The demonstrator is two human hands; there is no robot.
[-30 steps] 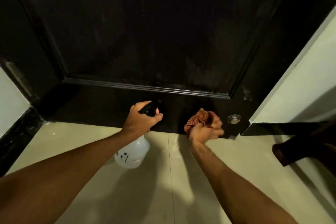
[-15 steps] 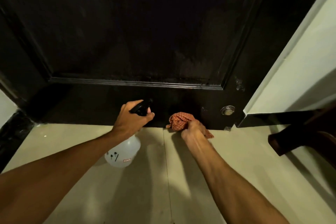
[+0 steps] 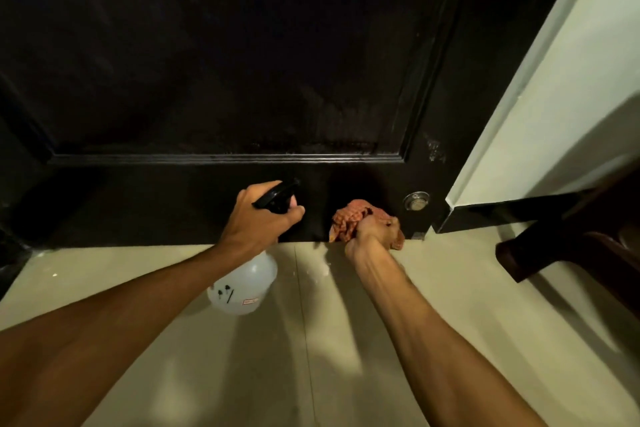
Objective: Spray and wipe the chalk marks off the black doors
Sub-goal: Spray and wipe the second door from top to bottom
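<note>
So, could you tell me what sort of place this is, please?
Probably an indoor doorway in a home: a black panelled door, pale floor tiles and a light wall.

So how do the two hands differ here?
The left hand grips the spray bottle by its black trigger head; the right hand grips a bunched orange cloth. The right hand's cloth meets the black door; the left hand's bottle hangs over the floor. Both are low.

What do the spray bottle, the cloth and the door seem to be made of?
The bottle looks like plastic: a translucent white body and a black trigger head. The cloth is woven fabric, orange checked, soft and bunched. The door is probably painted wood, black and semi-gloss; its moulding catches highlights.
</note>
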